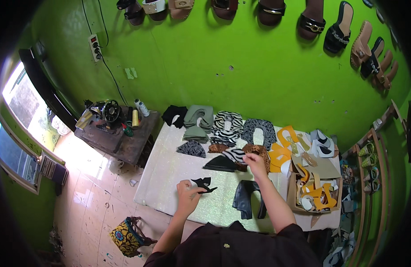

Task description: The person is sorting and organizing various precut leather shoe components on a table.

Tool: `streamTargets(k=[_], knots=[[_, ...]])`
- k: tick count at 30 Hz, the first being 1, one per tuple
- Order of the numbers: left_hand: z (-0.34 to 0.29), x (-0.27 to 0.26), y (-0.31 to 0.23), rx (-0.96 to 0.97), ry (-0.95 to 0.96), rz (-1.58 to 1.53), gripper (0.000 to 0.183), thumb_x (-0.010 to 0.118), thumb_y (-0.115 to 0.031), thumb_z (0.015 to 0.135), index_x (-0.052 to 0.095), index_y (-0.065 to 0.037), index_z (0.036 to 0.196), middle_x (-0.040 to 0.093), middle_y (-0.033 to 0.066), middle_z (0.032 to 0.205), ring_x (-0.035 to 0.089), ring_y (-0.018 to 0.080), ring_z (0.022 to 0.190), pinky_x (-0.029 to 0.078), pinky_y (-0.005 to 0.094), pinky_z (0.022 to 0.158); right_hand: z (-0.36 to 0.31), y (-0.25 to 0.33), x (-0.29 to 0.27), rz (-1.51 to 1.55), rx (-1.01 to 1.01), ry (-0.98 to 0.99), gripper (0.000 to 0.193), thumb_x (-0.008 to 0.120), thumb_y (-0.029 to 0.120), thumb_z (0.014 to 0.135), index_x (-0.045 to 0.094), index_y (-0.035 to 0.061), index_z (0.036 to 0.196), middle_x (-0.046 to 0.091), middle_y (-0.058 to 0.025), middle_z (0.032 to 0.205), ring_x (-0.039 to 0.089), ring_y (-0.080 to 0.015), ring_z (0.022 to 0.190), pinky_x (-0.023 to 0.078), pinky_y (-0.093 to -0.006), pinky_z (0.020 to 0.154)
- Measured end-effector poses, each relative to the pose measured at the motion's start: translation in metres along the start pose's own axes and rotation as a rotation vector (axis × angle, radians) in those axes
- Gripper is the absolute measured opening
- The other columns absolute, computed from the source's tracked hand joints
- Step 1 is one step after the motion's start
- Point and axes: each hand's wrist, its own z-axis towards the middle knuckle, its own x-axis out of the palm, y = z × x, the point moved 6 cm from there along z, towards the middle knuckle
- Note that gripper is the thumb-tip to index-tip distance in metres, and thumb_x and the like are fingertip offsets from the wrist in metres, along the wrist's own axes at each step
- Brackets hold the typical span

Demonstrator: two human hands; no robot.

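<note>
My left hand (189, 196) is closed on a small black cut piece (202, 183) with a jagged outline, held over the near left part of the table. Farther right, my right hand (256, 166) pinches the edge of a zebra-striped piece (234, 155). That piece is above a black fan-shaped piece (220, 163) and beside leopard-print pieces (259, 152). Behind them lie stacks of zebra-striped pieces (228, 121), grey-green pieces (198, 116) and grey speckled pieces (257, 129). Between my forearms rests a black U-shaped piece (244, 199).
At the right stands a cardboard box (295, 204) of yellow and white cut-outs. A sewing machine (108, 112) sits on a dark table to the left. Sandals (311, 26) hang on the green wall. A patterned stool (126, 238) stands at lower left, and a wooden rack (365, 204) at right.
</note>
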Motion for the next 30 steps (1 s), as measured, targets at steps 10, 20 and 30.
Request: streamTargets(k=[10, 20, 30], knots=[[-0.005, -0.031, 0.068, -0.054, 0.275, -0.298, 0.020, 0.053, -0.009, 0.074, 0.067, -0.005, 0.088, 0.062, 0.0134, 0.079, 0.058, 0.0297, 0.075, 0.044, 0.0385, 0.070, 0.154, -0.045, 0.042, -0.294, 0.047, -0.084, 0.017, 0.063, 0.009, 0.079, 0.066, -0.0027, 0.091, 0.065, -0.0053, 0.078, 0.058, -0.0125, 0.069, 0.045, -0.0266, 0.065], [0.022, -0.042, 0.085, -0.165, 0.274, -0.293, 0.024, 0.053, -0.020, 0.085, 0.066, -0.002, 0.078, 0.065, 0.0130, 0.074, 0.060, 0.0270, 0.070, 0.044, 0.0346, 0.069, 0.147, -0.019, 0.060, -0.899, 0.135, -0.243, 0.022, 0.065, 0.028, 0.072, 0.064, 0.0154, 0.090, 0.062, -0.0072, 0.102, 0.053, -0.0267, 0.104, 0.022, -0.0599, 0.090], [0.028, -0.021, 0.087, -0.147, 0.346, -0.326, 0.017, 0.058, -0.015, 0.083, 0.066, -0.001, 0.079, 0.064, 0.0142, 0.074, 0.060, 0.0269, 0.067, 0.044, 0.0335, 0.065, 0.151, -0.010, 0.075, -1.261, -0.021, 0.139, 0.086, 0.080, 0.032, 0.057, 0.041, 0.0132, 0.131, 0.051, -0.0115, 0.125, 0.046, -0.0274, 0.117, 0.018, -0.0589, 0.099]])
